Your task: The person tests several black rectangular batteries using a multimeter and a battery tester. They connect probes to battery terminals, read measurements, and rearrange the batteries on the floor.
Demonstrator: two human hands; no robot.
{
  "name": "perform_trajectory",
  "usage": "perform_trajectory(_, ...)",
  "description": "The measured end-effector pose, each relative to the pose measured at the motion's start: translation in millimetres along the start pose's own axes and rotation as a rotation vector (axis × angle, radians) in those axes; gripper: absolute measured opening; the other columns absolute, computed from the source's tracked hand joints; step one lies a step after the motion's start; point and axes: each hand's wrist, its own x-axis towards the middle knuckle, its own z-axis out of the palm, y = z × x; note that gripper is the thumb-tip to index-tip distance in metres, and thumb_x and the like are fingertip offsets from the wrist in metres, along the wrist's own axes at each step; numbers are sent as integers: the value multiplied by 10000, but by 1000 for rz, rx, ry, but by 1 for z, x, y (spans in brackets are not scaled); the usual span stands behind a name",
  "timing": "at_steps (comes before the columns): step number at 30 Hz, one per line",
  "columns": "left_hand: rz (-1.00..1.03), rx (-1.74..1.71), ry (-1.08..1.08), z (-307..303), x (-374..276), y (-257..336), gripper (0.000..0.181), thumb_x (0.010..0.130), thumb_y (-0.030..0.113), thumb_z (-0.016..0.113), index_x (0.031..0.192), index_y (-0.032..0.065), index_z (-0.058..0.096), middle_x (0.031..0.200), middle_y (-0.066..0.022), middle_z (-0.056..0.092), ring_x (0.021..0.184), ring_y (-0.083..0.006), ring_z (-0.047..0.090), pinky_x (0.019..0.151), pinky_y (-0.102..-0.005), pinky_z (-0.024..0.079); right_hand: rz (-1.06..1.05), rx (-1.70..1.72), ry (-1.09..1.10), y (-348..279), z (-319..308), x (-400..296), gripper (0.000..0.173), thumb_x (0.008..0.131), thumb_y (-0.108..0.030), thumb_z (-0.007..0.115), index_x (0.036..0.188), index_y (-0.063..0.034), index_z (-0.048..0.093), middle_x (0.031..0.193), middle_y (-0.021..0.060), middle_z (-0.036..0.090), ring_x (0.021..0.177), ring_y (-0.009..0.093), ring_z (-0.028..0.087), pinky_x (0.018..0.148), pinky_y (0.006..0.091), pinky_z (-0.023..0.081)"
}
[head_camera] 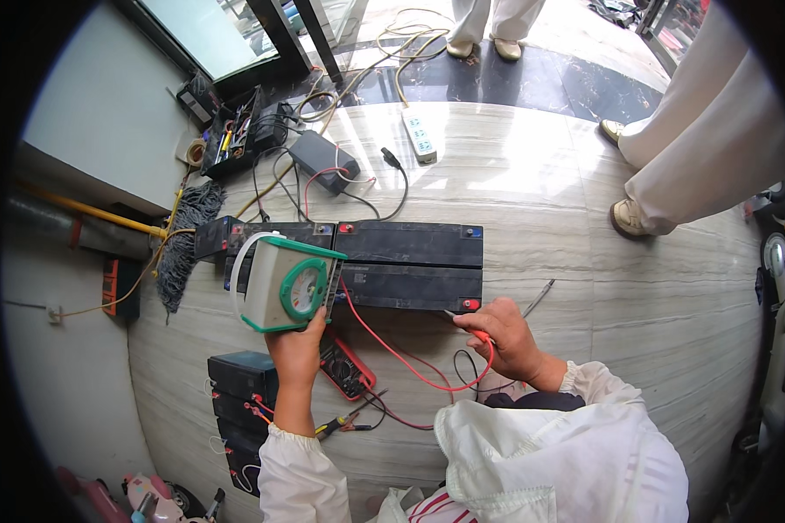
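My left hand (296, 353) grips a boxy analog battery tester (268, 281), cream with green trim, a round dial and a white carrying handle. It is held over a row of black lead-acid batteries (412, 287) on the floor. A red test lead (392, 353) runs from the tester's side to a metal-tipped probe (481, 335) in my right hand (507, 343). The probe's tip is close to the near right battery's front edge, left of its red terminal (471, 304); whether it touches is unclear. Below the tester lies a red-cased multimeter (343, 366), partly behind my left hand.
More batteries (242, 372) stand at lower left, with a screwdriver (330, 428) nearby. Farther off are a charger (324, 160), a power strip (420, 136), cords, a toolbox (235, 137) and a mop (186, 242). Legs of people in pale trousers (706, 131) stand at the right and the doorway.
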Motion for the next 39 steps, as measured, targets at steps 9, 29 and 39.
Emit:
perform_trajectory(9,-2,26,-6,-9,-1,-3,359,761,99,772,1075,-29,653,1040,-145,692,927,-272,661,867,-370,483,-26,108,-39,6,6,-8,85,802,-160,689,760,-98,651,682,51,578,632,281,524,641,384,410)
perform_trajectory(29,-11,27,17,-1,2,-14,306,798,63,759,1064,-41,648,1023,-95,682,908,-174,638,859,-322,481,355,46,221,14,4,-17,97,909,-126,600,973,-55,616,860,75,623,792,274,561,782,371,412)
perform_trajectory(39,-19,12,31,-3,3,-12,312,776,91,770,1036,-37,655,1015,-117,691,891,-226,659,842,-343,490,404,-14,208,21,10,-22,111,929,-131,580,998,-61,630,920,80,650,856,272,571,825,368,413)
